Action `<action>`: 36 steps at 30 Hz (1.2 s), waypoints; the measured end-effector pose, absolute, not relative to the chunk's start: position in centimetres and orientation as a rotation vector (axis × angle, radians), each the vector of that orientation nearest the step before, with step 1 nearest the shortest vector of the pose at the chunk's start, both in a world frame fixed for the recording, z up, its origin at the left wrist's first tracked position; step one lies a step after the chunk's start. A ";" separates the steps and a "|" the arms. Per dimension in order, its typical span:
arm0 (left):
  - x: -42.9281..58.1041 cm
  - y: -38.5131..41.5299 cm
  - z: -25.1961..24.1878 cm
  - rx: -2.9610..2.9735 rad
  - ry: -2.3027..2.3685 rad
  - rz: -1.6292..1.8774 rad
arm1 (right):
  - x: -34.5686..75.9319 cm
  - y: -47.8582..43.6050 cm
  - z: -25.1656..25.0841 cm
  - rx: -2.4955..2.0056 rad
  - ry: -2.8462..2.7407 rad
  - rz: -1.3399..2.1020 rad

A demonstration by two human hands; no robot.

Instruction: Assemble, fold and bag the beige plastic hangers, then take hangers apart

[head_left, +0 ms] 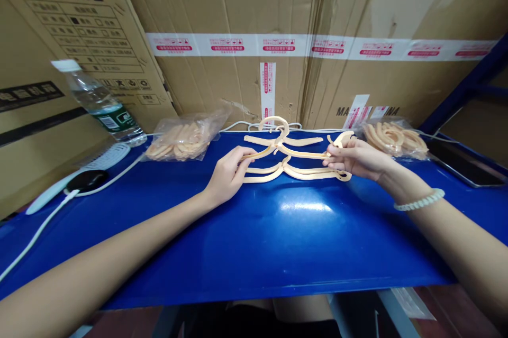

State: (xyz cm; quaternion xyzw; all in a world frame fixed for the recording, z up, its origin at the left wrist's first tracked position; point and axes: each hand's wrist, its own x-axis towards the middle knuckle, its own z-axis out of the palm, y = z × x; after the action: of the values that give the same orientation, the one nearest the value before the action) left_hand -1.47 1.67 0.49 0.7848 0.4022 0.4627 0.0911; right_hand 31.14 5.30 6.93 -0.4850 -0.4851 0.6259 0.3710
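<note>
A cream plastic clothes hanger [304, 154] is held up over the table, its curved hook pointing away from me. My left hand [229, 173] pinches the end of its left arm. The fingers of my right hand [359, 158] are closed at the end of its right arm. A small curved cream piece [344, 138] shows at the top of my right fingers; whether it is joined to the hanger I cannot tell. Below and behind the held hanger lie more cream hanger parts [305, 173], including a pair of arms [304, 142] by the hook.
Clear bags of cream parts stand at left [178, 141] and right [392, 137]. A water bottle [107, 108], a pale blue brush [101, 158] and a black device [87, 181] with a white cable lie left. A dark phone-like slab [464, 161] is right. Cardboard [222, 5] walls the blue table [278, 253].
</note>
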 end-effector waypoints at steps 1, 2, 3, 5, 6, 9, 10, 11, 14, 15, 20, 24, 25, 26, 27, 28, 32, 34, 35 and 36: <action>-1.5 1.7 0.4 2.331 1.193 1.371 | 31.1 5.3 6.9 -1.237 -1.254 1.582; -1.5 1.7 0.4 2.330 1.193 1.366 | 31.0 5.3 6.8 -1.227 -1.267 1.553; -1.5 1.7 0.4 2.330 1.193 1.361 | 30.9 5.2 6.7 -1.216 -1.280 1.517; -1.5 1.7 0.3 2.327 1.196 1.357 | 30.7 5.2 6.6 -1.203 -1.309 1.430; -1.5 1.7 0.3 2.322 1.203 1.355 | 30.7 5.1 6.5 -1.200 -1.327 1.380; -1.3 1.6 0.4 2.295 1.222 1.345 | 30.5 4.9 6.4 -1.170 -1.386 1.240; -1.3 1.5 0.5 2.289 1.224 1.338 | 30.4 4.9 6.4 -1.148 -1.398 1.202; -1.2 1.5 0.5 2.291 1.228 1.329 | 30.3 4.8 6.3 -1.121 -1.405 1.170; -1.0 1.3 0.5 2.332 1.264 1.288 | 30.0 4.6 6.3 -1.032 -1.407 1.099; -1.0 1.3 0.5 2.347 1.277 1.273 | 30.0 4.6 6.3 -1.014 -1.415 1.088; -1.4 1.4 1.3 2.444 1.278 1.241 | 31.3 5.6 7.0 -0.994 -1.427 1.117; -2.6 1.8 3.2 2.627 1.239 1.133 | 34.2 6.8 8.2 -1.108 -1.437 1.108; -2.9 1.8 3.8 2.689 1.196 1.080 | 34.9 7.0 8.5 -1.137 -1.446 1.114; -3.2 1.8 4.3 2.751 1.147 1.007 | 35.7 7.2 8.6 -1.156 -1.464 1.139; -3.4 1.8 4.7 2.805 1.108 0.928 | 36.4 7.4 8.8 -1.166 -1.493 1.171; -3.6 1.7 5.0 2.845 1.077 0.849 | 37.0 7.6 8.9 -1.172 -1.533 1.196; -3.8 1.1 5.3 2.869 1.022 0.626 | 38.9 7.7 9.6 -1.228 -1.875 1.180; -3.6 0.8 5.1 2.856 1.008 0.564 | 39.4 7.5 10.0 -1.267 -2.155 1.128; -3.5 0.7 5.0 2.854 1.000 0.537 | 39.6 7.3 10.2 -1.286 -2.241 1.035; -3.4 0.7 4.8 2.855 0.992 0.514 | 39.7 7.2 10.3 -1.313 -2.294 0.934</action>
State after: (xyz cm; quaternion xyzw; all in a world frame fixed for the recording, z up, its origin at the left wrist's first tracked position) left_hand -3.41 0.67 4.84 0.9306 0.3232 0.1675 0.0381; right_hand 39.70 7.21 10.32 -0.4618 -0.8067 0.3283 0.1682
